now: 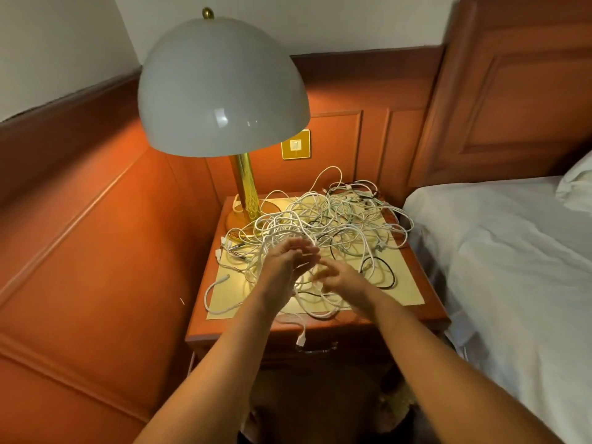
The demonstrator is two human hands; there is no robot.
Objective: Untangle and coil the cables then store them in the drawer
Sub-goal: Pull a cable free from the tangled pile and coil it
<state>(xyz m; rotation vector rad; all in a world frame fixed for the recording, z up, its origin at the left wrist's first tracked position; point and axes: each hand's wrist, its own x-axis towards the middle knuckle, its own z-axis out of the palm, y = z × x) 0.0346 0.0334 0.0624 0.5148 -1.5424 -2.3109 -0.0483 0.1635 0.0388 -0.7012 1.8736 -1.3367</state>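
A big tangle of cables, mostly white with a few black ones, covers the nightstand top. One white plug end hangs over the front edge, above the shut drawer and its dark handle. My left hand hovers over the front of the pile with its fingers fairly straight and blurred. My right hand is just beside it, fingers loosely bent over white strands. Whether either hand pinches a cable is hidden by motion blur.
A brass lamp with a wide white dome shade stands at the nightstand's back left. A bed with a white sheet lies to the right. Wood wall panelling runs along the left and back, with a brass switch plate.
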